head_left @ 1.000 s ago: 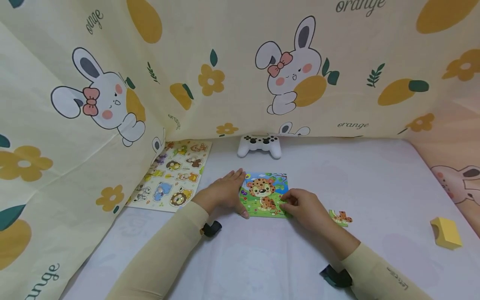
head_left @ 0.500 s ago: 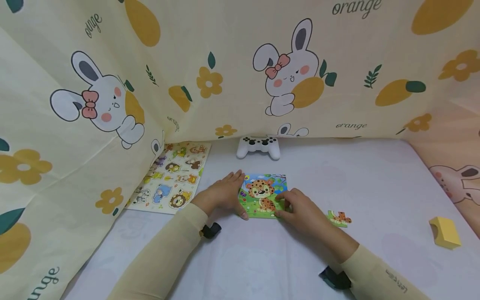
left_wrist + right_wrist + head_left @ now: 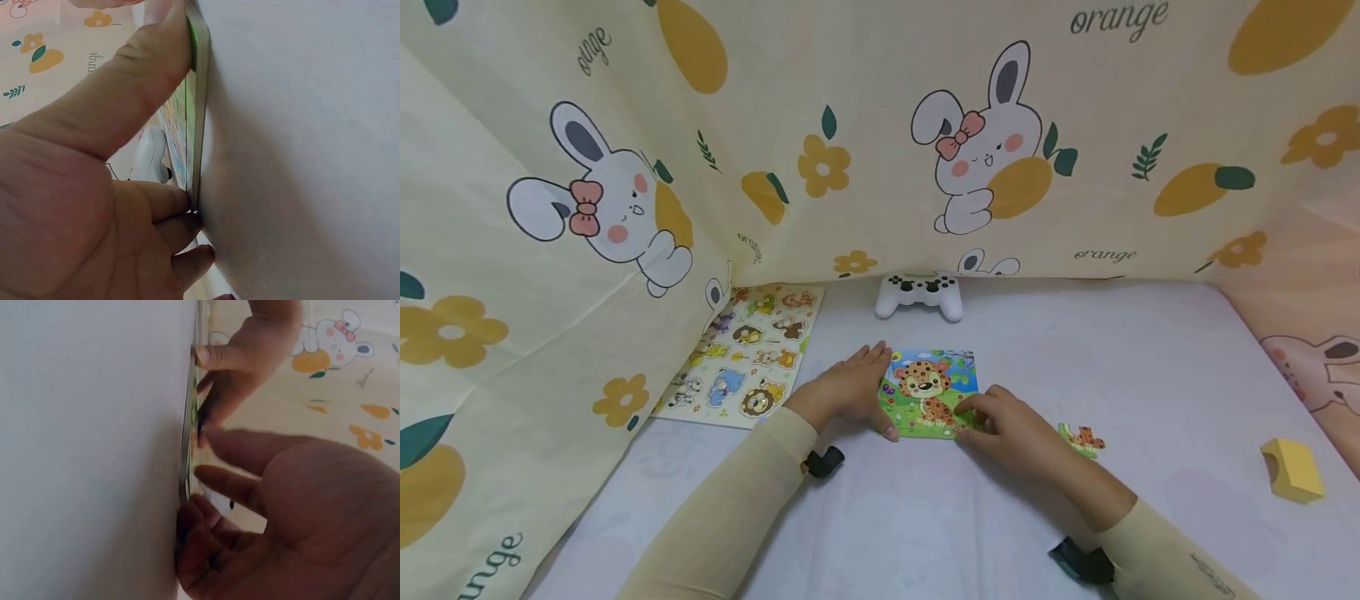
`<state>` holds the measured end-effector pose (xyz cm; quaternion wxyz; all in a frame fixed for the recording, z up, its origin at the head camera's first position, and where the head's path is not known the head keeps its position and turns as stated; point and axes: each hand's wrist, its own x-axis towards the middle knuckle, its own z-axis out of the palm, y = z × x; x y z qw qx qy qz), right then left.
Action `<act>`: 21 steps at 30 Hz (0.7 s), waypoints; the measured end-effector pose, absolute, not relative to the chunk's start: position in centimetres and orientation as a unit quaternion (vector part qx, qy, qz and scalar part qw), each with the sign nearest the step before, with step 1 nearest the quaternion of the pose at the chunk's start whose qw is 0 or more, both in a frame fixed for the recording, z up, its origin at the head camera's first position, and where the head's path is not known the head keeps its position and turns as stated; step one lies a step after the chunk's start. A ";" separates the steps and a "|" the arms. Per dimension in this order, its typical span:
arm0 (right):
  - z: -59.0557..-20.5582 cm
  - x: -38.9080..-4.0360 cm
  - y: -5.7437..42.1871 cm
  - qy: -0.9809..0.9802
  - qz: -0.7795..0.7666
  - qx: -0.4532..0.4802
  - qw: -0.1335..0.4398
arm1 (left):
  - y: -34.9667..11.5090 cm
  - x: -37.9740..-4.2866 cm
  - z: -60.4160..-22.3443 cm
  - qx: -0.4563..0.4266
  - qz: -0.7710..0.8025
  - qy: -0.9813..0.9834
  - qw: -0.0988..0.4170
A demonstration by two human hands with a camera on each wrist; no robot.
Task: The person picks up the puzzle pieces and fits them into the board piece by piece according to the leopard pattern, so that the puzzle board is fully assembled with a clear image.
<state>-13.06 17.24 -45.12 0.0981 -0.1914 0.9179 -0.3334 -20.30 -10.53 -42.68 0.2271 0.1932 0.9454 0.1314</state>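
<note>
A square leopard jigsaw puzzle (image 3: 923, 387) lies flat at the middle of the table in the head view. My left hand (image 3: 847, 390) holds its left side, thumb at the near corner and fingers along the far part. In the left wrist view, the thumb (image 3: 134, 81) bears against the puzzle's rim. Over the lower right of the picture is my right hand (image 3: 1003, 427). Its thumb and index finger (image 3: 228, 482) stand apart with their tips at the surface, while the other fingers bend down beside the edge. Part of the picture is hidden under this hand.
Loose jigsaw pieces (image 3: 1081, 438) lie right of my right wrist. A white game controller (image 3: 918, 297) stands behind the puzzle, against the printed cloth (image 3: 880, 108). An animal picture board (image 3: 752, 354) lies at the left, a yellow block (image 3: 1292, 470) at far right.
My right hand's fingertips have moved left from the puzzle's right edge onto the picture, then shifted slightly right and down. The left hand stays on the puzzle's left side.
</note>
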 end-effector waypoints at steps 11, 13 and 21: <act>-44.6 -11.5 21.7 0.893 -0.387 -0.201 0.111 | -10.2 -20.3 -42.7 0.186 0.119 0.949 0.226; -44.4 -11.3 23.0 0.890 -0.403 -0.190 0.094 | -10.1 -20.3 -42.6 0.182 0.120 0.949 0.227; -44.1 -10.8 28.8 0.875 -0.454 -0.170 0.016 | -9.8 -20.2 -42.4 0.147 0.114 0.952 0.244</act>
